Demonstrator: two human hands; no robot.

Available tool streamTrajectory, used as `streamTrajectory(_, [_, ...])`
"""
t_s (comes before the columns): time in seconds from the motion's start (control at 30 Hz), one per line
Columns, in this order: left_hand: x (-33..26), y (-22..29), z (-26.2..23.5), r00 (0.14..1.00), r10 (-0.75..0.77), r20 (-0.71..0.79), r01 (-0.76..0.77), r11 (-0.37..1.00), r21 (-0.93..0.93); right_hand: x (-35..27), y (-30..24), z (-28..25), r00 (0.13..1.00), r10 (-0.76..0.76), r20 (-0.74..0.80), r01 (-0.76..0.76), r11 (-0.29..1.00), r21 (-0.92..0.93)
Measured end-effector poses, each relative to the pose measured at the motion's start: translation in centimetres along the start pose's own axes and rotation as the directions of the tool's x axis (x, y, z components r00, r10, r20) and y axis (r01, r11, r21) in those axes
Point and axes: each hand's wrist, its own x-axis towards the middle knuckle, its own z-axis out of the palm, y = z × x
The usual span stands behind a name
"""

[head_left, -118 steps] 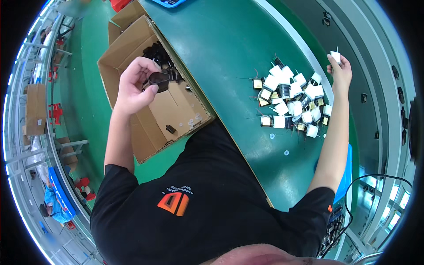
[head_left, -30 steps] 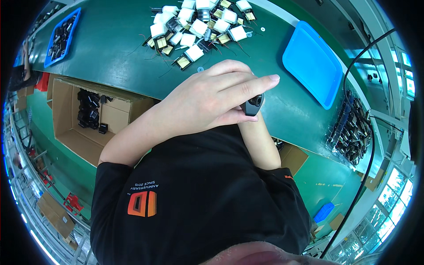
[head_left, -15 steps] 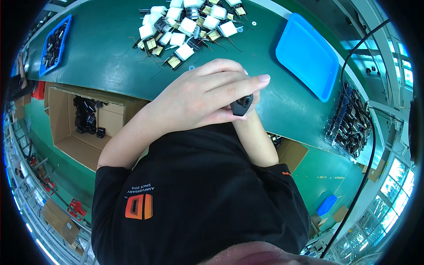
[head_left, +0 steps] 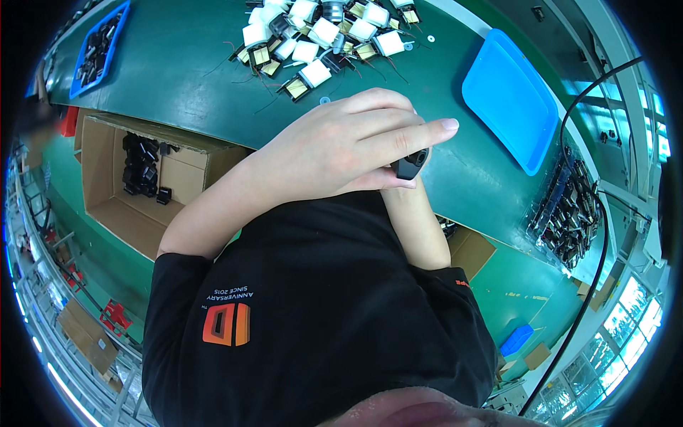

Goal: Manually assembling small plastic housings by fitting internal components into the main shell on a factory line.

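My left hand (head_left: 356, 139) is above the near edge of the green table, its back toward me. Its thumb and bent fingers close round a small black plastic piece (head_left: 409, 166) with a rounded end, most of it covered by the hand. Underneath and behind lies my right hand (head_left: 425, 168); only a sliver shows beside the black piece, and its fingers are hidden. Beyond the hands is a pile of small parts (head_left: 324, 33) with white blocks, yellowish faces and thin wires.
A shallow blue tray (head_left: 511, 99) lies to the right, near a heap of dark metallic parts (head_left: 573, 213). At far left, a blue bin (head_left: 75, 89) holds dark parts. A cardboard box (head_left: 107, 203) with black pieces stands below the table's left edge. A black cable (head_left: 594, 274) hangs at right.
The whole view has shifted slightly, so the hands and table appear a little farther right. Both hands stay together at the black piece, with little change in grip.
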Motion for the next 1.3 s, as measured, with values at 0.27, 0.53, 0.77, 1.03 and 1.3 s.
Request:
streamTrajectory(0.27, [-0.4, -0.8, -0.3, 1.0, -0.018, 0.015, 0.019, 0.998, -0.066, -0.3, 0.2, 0.0, 0.994, -0.1, 0.039, 0.099, 0.995, 0.032])
streamTrajectory(0.53, [-2.1, -2.9, -1.0, 0.997, -0.018, 0.075, 0.02, 1.0, -0.02, 1.8, -1.2, 3.1, 0.861, -0.472, -0.191, 0.249, 0.718, -0.65])
streamTrajectory(0.77, [-2.3, -3.3, -0.3, 0.971, 0.157, -0.182, -0.16, 0.987, -0.003, 0.7, -0.6, 7.2, 0.882, -0.445, 0.155, 0.236, 0.132, -0.963])
streamTrajectory(1.03, [-1.9, -1.6, -1.2, 0.963, -0.231, -0.138, 0.2, 0.959, -0.202, 0.1, -0.9, 6.5, 0.961, -0.276, 0.007, 0.204, 0.695, -0.689])
streamTrajectory(1.3, [-0.8, -0.6, -0.5, 0.969, -0.238, -0.061, 0.198, 0.903, -0.381, 0.3, -0.8, 5.0, 0.937, -0.341, -0.07, 0.241, 0.781, -0.576])
